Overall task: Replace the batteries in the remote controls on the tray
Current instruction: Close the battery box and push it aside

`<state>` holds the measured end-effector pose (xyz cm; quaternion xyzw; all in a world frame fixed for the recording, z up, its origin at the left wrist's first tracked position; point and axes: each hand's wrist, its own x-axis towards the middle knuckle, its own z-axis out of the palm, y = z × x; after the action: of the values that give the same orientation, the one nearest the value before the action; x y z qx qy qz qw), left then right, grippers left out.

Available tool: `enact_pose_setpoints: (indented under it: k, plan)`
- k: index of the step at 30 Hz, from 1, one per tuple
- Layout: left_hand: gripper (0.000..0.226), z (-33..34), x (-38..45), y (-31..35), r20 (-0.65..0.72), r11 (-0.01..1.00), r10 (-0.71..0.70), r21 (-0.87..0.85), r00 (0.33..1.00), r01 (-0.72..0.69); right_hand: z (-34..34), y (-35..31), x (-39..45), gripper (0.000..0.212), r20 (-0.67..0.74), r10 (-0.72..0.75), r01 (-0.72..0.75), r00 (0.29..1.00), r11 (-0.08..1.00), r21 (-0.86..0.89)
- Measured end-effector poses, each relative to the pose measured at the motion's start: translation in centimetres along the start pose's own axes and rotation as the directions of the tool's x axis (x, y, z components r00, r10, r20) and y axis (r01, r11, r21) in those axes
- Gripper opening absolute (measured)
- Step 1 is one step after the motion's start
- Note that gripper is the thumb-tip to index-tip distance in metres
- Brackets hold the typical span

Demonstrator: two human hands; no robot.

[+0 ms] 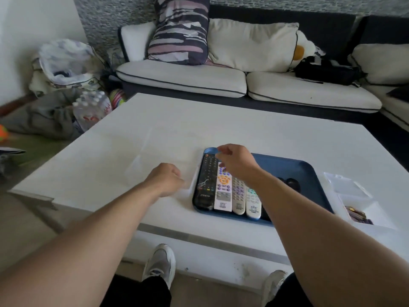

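A blue tray lies on the white table and holds several remote controls side by side. At its left lies a black remote, then a white one with orange and purple buttons, a grey-white one and a white one with a blue end. My right hand hovers over the far ends of the remotes with loosely curled fingers, holding nothing that I can see. My left hand is curled into a fist just left of the tray, above the table.
The white table has a clear plastic box right of the tray, and beside it a clear container with dark batteries. A sofa with cushions stands behind the table. Bags and bottles lie on the floor at left. My feet are under the near edge.
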<state>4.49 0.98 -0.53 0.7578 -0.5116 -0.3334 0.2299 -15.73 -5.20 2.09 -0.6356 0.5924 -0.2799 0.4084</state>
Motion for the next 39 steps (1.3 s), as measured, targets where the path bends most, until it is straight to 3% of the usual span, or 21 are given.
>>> enact_pose_setpoints:
  k: [2, 5, 10, 13, 16, 20, 22, 24, 26, 28, 30, 32, 35, 39]
  plan:
    - [0.024, -0.1, -0.5, -1.0, 0.035, 0.998, 0.014, -0.06, 0.999, -0.012, 2.6, -0.8, 1.1, 0.048, 0.082, 0.096, -0.111, 0.992, 0.974, 0.199]
    - [0.022, -0.3, -0.7, -1.9, 0.029, 0.992, 0.052, -0.117, 0.998, -0.048, 5.6, -1.7, 2.5, 0.063, 0.085, 0.162, -0.18, 0.983, 0.944, 0.278]
    - [0.021, -1.0, -0.1, -3.0, -0.01, 0.987, 0.095, -0.132, 0.995, -0.096, 7.2, -3.2, 3.6, 0.042, 0.114, 0.318, -0.327, 0.941, 0.776, 0.539]
    - [0.02, -0.9, 0.0, -3.2, -0.003, 0.983, 0.152, -0.106, 0.988, -0.151, 6.6, -3.0, 3.8, 0.057, 0.085, 0.29, -0.281, 0.953, 0.75, 0.599]
    - [0.019, -0.8, 0.2, -3.3, -0.043, 0.967, 0.232, -0.101, 0.972, -0.235, 5.9, -3.4, 3.3, 0.055, 0.03, 0.237, -0.221, 0.971, 0.844, 0.489]
    - [0.009, -1.5, -0.6, -1.8, -0.121, 0.949, 0.283, -0.107, 0.952, -0.296, 5.1, -3.8, 2.2, 0.022, -0.037, 0.103, -0.084, 0.994, 0.933, 0.35]
    - [0.018, -2.2, -1.2, -0.8, -0.263, 0.95, 0.25, -0.122, 0.932, -0.289, 4.9, -3.9, 1.3, 0.017, -0.03, -0.016, 0.022, 0.999, 0.976, 0.218]
    - [0.019, -3.1, -1.7, -0.3, -0.48, 0.95, 0.202, -0.117, 0.854, -0.29, 5.1, -3.7, 0.5, 0.015, 0.042, -0.1, 0.1, 0.994, 0.995, 0.019]
    - [0.016, -3.8, -1.5, -0.7, -0.587, 0.96, 0.211, -0.027, 0.782, -0.28, 5.8, -3.1, -0.3, 0.016, 0.162, -0.12, 0.156, 0.98, 0.959, -0.238]
    - [0.031, -4.0, -0.5, -2.2, -0.463, 0.98, 0.197, 0.092, 0.864, -0.174, 6.6, -2.1, -0.6, 0.026, 0.24, -0.11, 0.205, 0.965, 0.885, -0.419]
    - [0.043, -3.7, -0.1, -4.0, -0.248, 0.975, 0.103, 0.216, 0.963, -0.049, 7.0, -1.7, -1.0, 0.035, 0.246, -0.096, 0.2, 0.965, 0.874, -0.442]
    - [0.051, -3.2, 0.1, -5.1, -0.142, 0.965, 0.076, 0.259, 0.987, -0.037, 7.2, -2.0, -1.1, 0.038, 0.225, -0.094, 0.188, 0.97, 0.875, -0.446]
    - [0.052, -2.7, -0.1, -5.0, -0.199, 0.985, 0.072, 0.17, 0.977, -0.037, 7.7, -2.3, -1.3, 0.04, 0.184, -0.096, 0.176, 0.978, 0.852, -0.493]
    - [0.052, -1.5, -0.2, -3.7, -0.335, 0.976, 0.05, 0.216, 0.941, 0.025, 7.7, -1.6, -2.6, 0.04, 0.213, -0.11, 0.205, 0.971, 0.843, -0.498]
